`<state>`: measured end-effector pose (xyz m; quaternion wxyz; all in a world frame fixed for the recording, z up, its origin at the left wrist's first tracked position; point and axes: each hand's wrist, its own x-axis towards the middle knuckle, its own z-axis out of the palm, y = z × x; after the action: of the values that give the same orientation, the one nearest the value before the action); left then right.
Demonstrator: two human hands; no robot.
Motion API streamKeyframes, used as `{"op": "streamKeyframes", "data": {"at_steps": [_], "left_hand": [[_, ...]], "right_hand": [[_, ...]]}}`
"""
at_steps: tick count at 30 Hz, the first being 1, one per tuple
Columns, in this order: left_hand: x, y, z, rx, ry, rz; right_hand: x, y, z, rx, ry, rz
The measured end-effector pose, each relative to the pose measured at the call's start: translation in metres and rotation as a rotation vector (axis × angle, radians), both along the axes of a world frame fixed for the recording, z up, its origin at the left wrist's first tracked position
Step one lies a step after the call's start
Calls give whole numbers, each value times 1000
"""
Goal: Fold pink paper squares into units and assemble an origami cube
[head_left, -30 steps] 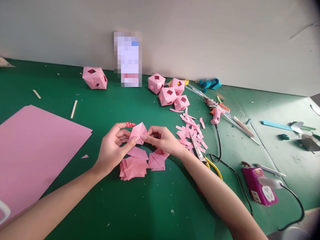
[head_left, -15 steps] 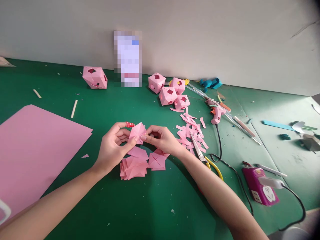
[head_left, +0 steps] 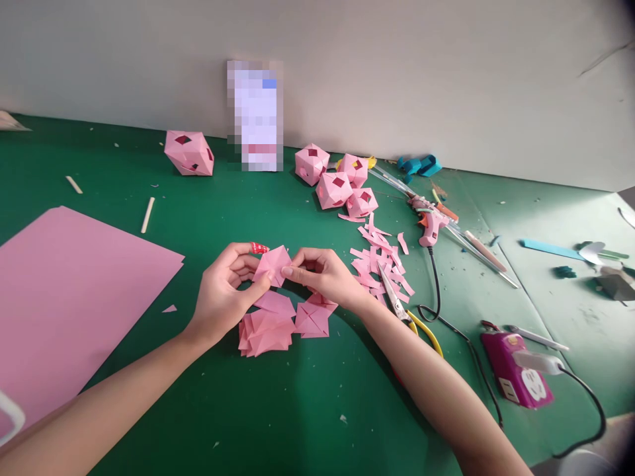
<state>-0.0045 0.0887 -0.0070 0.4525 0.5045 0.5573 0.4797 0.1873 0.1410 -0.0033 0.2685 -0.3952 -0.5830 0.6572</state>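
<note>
Both hands, left [head_left: 223,291] and right [head_left: 325,277], pinch one folded unit [head_left: 272,264]; more units [head_left: 268,327] lie near, five finished cubes [head_left: 333,190] far along the worktop [head_left: 297,410].

Left hand [head_left: 223,291] and right hand [head_left: 325,277] close together, fingertips pinched, forearms angled inward

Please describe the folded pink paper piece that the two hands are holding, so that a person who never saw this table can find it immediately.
On the green table, look at the middle, just above a small heap of folded pink pieces. The folded pink paper piece is pinched there between the left hand and the right hand. Unlike its neighbours, it is lifted off the table and held by fingers on both sides.
</note>
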Motion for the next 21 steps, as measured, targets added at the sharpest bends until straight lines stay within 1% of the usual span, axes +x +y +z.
{"op": "streamKeyframes", "data": {"at_steps": [6,10,14,17,21], "left_hand": [[-2,-1,1,-6,-17,-31],[-4,0,0,-10,-67,-56],[-6,2,-5,-17,-106,-26],[-6,2,-7,-11,-119,2],[-5,3,-7,-24,-136,-9]], "right_hand": [[1,-1,4,6,12,39],[3,0,7,34,-30,70],[2,-2,4,69,-53,82],[0,-4,0,84,-49,117],[-2,-5,-1,82,-53,126]]}}
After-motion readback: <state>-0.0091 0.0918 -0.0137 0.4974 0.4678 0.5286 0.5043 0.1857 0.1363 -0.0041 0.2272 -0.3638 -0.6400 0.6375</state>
